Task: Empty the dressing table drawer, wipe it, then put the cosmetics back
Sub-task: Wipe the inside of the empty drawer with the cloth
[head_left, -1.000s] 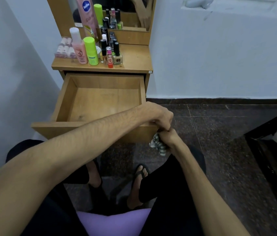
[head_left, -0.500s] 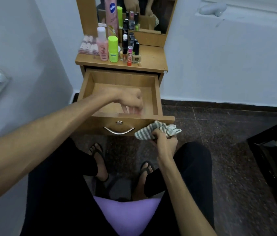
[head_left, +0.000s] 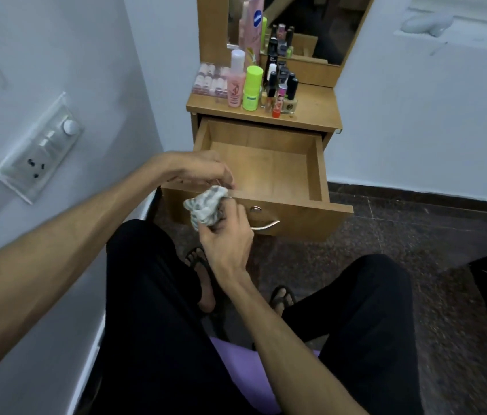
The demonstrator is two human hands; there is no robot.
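Tall pink lotion tube (head_left: 251, 31): top cut off by the upper picture edge; label print below the blue logo too blurred to read.
Cluster of small dark-capped nail-polish bottles (head_left: 281, 82): overlapping, count not clear; labels too small to read.
Curved silver metal drawer handle (head_left: 266, 226): left part hidden behind the right hand (head_left: 227, 238).
Striped grey-and-white cloth (head_left: 206, 205): lower part hidden inside the right hand's fingers.
Left hand (head_left: 203, 172): fingertips blurred; contact with the cloth cannot be told.
Wooden-framed mirror (head_left: 311, 25): upper part cut off.
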